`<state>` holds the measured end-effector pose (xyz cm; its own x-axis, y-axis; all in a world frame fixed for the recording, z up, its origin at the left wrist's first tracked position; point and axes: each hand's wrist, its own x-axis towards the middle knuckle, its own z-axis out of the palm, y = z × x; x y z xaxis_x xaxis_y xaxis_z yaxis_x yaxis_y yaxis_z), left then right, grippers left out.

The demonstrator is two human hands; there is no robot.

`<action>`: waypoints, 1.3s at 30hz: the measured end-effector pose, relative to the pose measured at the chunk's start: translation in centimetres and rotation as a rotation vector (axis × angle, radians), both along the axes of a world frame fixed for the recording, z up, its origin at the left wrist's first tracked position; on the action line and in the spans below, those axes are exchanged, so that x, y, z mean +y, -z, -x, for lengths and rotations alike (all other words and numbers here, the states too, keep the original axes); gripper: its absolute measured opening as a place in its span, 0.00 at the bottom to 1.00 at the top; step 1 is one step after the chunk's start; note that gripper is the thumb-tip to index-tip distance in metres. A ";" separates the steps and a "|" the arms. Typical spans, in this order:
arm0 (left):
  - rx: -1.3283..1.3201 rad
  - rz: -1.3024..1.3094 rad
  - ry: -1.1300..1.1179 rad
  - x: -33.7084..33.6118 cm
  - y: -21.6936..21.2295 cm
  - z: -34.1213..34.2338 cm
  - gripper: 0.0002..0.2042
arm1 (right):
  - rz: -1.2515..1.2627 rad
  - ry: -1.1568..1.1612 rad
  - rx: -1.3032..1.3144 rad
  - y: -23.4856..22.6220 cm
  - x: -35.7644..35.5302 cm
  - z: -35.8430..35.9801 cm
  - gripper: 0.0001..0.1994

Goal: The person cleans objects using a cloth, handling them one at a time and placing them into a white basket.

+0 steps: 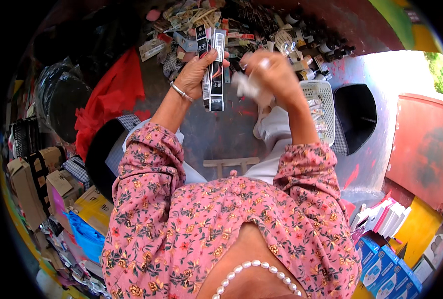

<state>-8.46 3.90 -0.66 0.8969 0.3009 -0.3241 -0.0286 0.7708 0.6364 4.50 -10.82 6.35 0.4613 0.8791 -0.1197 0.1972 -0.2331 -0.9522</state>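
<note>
Several slim, flat black boxes with printed barcodes [216,74] stand upright in my left hand [195,74], its thumb pressed across them. A silver bangle [180,91] circles that wrist. Just to the right, my right hand [276,74] is raised and smeared by motion, its fingers curled. A crumpled white cloth or tissue [247,86] hangs from its fingers, apart from the boxes; the blur hides its exact kind.
Ahead lies a heap of small packages [186,42], with dark bottles [328,47] at its right. A white plastic basket [330,112] holding packets sits by my right knee, beside a black container [356,112]. Red fabric [112,89] drapes at left. Blue boxes [388,269] are lower right.
</note>
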 end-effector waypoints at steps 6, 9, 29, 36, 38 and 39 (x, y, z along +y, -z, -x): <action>0.051 0.017 0.105 -1.7 -0.7 -0.5 0.13 | -0.318 0.522 -0.371 0.7 2.9 0.7 0.09; 0.097 -0.095 0.136 -2.8 -1.2 -0.6 0.11 | -0.255 0.439 -0.730 2.2 3.9 0.8 0.09; 0.226 -0.393 -0.305 -0.3 2.8 -1.0 0.06 | -0.104 0.308 -0.460 2.7 4.3 6.2 0.12; 0.279 -0.452 -0.285 2.1 1.8 -0.6 0.13 | 0.183 0.118 -0.193 2.3 2.2 3.7 0.21; 0.283 -0.581 -0.078 1.2 0.4 -0.6 0.15 | 0.264 0.199 -0.216 2.2 2.6 1.7 0.24; 0.318 -0.645 -0.125 -0.7 -0.7 -1.3 0.16 | 0.248 0.178 -0.161 3.0 2.9 1.1 0.24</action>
